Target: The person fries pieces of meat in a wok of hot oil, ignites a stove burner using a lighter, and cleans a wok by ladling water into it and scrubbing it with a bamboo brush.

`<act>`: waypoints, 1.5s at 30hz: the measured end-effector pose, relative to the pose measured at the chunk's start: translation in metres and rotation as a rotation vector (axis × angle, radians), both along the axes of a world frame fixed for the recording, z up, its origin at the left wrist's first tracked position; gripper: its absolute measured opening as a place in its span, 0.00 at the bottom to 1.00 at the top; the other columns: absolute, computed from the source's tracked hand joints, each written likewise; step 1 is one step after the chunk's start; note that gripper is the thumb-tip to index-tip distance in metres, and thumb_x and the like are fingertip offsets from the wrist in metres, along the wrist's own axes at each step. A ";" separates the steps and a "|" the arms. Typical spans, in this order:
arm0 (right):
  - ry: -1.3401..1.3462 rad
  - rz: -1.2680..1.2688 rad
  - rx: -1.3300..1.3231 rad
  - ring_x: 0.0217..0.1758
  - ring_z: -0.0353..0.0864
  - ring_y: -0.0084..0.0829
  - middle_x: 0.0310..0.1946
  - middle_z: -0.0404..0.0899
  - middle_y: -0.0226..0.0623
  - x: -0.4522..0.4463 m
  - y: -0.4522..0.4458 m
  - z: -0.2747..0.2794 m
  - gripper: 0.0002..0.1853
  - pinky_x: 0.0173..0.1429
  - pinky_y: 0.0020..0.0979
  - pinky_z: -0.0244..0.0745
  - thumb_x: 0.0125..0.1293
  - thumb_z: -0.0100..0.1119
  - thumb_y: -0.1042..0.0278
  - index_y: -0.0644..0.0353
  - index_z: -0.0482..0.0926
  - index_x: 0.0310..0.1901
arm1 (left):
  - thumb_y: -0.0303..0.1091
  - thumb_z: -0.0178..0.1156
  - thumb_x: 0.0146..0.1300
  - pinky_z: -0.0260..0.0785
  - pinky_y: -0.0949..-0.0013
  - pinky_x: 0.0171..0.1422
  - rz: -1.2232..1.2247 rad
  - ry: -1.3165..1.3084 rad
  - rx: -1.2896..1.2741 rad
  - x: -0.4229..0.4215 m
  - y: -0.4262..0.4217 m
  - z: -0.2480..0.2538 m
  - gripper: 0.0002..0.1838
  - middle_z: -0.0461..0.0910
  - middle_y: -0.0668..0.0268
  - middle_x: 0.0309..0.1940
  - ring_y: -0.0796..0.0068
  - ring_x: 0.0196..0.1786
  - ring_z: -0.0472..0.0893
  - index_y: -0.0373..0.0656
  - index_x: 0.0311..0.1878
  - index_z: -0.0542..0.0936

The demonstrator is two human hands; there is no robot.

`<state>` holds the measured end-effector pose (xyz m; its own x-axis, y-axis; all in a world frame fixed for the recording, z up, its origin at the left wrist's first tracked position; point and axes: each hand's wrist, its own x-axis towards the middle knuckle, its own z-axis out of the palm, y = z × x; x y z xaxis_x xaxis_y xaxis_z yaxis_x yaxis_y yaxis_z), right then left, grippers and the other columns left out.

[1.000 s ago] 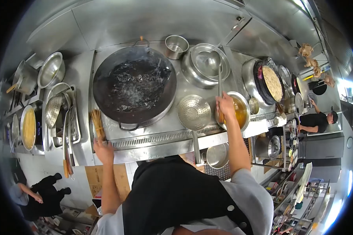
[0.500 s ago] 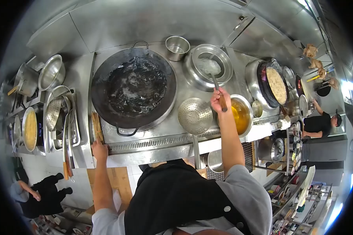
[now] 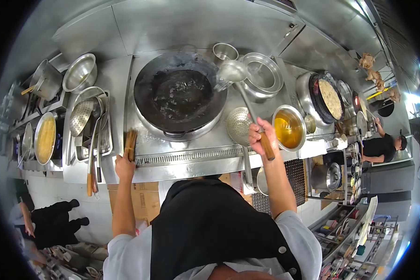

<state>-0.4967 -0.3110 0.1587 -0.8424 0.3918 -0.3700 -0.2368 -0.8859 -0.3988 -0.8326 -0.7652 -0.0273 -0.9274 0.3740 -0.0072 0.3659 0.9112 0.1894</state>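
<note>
My right hand point(image 3: 262, 135) grips the wooden handle of a metal ladle point(image 3: 232, 72). The ladle's bowl is tipped at the wok's right rim, and clear liquid spills from it. In the big dark wok point(image 3: 147, 100) lies a pool of bubbling, watery liquid. My left hand point(image 3: 125, 167) is closed round a bamboo wok brush point(image 3: 130, 143), whose bristles point up beside the wok's lower left. Right of the wok, a perforated strainer point(image 3: 239, 126) rests on the steel stove top. The strainer lies just left of my right hand.
Behind the ladle stand a steel pot point(image 3: 277, 88) and a small pot point(image 3: 225, 50). A bowl of yellow oil point(image 3: 289, 111) is at the right. Strainers and ladles fill a tray point(image 3: 108, 140) on the left. Another person point(image 3: 377, 148) works far right; a second point(image 3: 46, 219) is lower left.
The ladle has risen out of the steel pot and swung left to the wok, where it now spills liquid. The view has shifted; the brush stays in my left hand.
</note>
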 end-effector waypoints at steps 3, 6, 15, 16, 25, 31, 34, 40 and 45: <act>-0.182 0.052 0.151 0.21 0.68 0.23 0.28 0.71 0.26 -0.014 -0.026 -0.008 0.15 0.28 0.30 0.66 0.73 0.59 0.63 0.49 0.72 0.58 | 0.31 0.67 0.59 0.80 0.51 0.53 0.006 -0.072 -0.056 0.008 -0.007 0.003 0.33 0.78 0.54 0.53 0.49 0.54 0.82 0.59 0.71 0.75; -0.395 0.183 0.414 0.21 0.69 0.23 0.28 0.72 0.27 -0.024 -0.026 0.019 0.17 0.28 0.30 0.68 0.72 0.60 0.64 0.51 0.72 0.61 | 0.31 0.69 0.57 0.80 0.52 0.56 -0.024 0.053 -0.049 0.014 -0.007 0.001 0.35 0.77 0.52 0.61 0.48 0.57 0.81 0.56 0.71 0.75; -0.958 -0.105 1.024 0.16 0.70 0.23 0.21 0.72 0.27 0.000 0.124 -0.033 0.07 0.23 0.30 0.71 0.70 0.58 0.68 0.60 0.78 0.46 | 0.33 0.75 0.53 0.59 0.47 0.79 0.148 0.049 -0.052 0.046 -0.005 0.006 0.48 0.62 0.47 0.77 0.38 0.75 0.65 0.51 0.79 0.64; -1.056 -0.047 1.140 0.16 0.70 0.24 0.21 0.72 0.27 -0.002 0.171 -0.061 0.07 0.23 0.31 0.71 0.70 0.59 0.68 0.60 0.78 0.44 | 0.33 0.75 0.53 0.59 0.47 0.79 0.149 0.047 -0.051 0.050 -0.001 0.012 0.48 0.62 0.47 0.77 0.38 0.75 0.65 0.51 0.79 0.64; -0.305 -0.203 0.114 0.21 0.72 0.26 0.20 0.73 0.28 -0.073 0.276 -0.126 0.09 0.30 0.30 0.72 0.68 0.61 0.65 0.58 0.74 0.32 | 0.29 0.68 0.65 0.55 0.41 0.79 -0.089 0.297 0.271 0.091 0.055 0.039 0.23 0.64 0.45 0.75 0.34 0.77 0.62 0.39 0.62 0.74; -0.116 -0.285 -0.008 0.23 0.72 0.22 0.24 0.73 0.25 -0.033 0.206 -0.093 0.10 0.32 0.29 0.71 0.73 0.59 0.64 0.63 0.77 0.47 | 0.22 0.61 0.65 0.65 0.46 0.71 -0.338 0.250 0.684 0.115 0.157 0.138 0.07 0.76 0.47 0.63 0.40 0.68 0.72 0.38 0.46 0.77; -0.095 -0.172 0.043 0.22 0.71 0.22 0.26 0.74 0.24 -0.015 0.168 -0.061 0.08 0.30 0.29 0.68 0.72 0.58 0.61 0.53 0.77 0.47 | 0.22 0.63 0.61 0.72 0.51 0.60 -0.538 0.161 0.589 0.109 0.175 0.154 0.06 0.80 0.53 0.50 0.46 0.56 0.78 0.38 0.42 0.79; -0.014 -0.099 0.090 0.22 0.71 0.22 0.27 0.72 0.24 -0.001 0.074 -0.001 0.12 0.30 0.28 0.70 0.75 0.57 0.59 0.52 0.79 0.54 | 0.31 0.62 0.66 0.75 0.49 0.44 -0.677 -0.048 0.533 0.077 0.180 0.143 0.06 0.81 0.56 0.35 0.49 0.42 0.79 0.40 0.34 0.78; 0.026 0.015 0.024 0.22 0.67 0.21 0.28 0.70 0.23 -0.006 0.002 0.002 0.15 0.30 0.27 0.70 0.75 0.57 0.57 0.52 0.77 0.58 | 0.35 0.60 0.69 0.75 0.47 0.45 -0.738 -0.027 0.433 0.077 0.176 0.127 0.09 0.83 0.55 0.35 0.49 0.42 0.80 0.40 0.36 0.79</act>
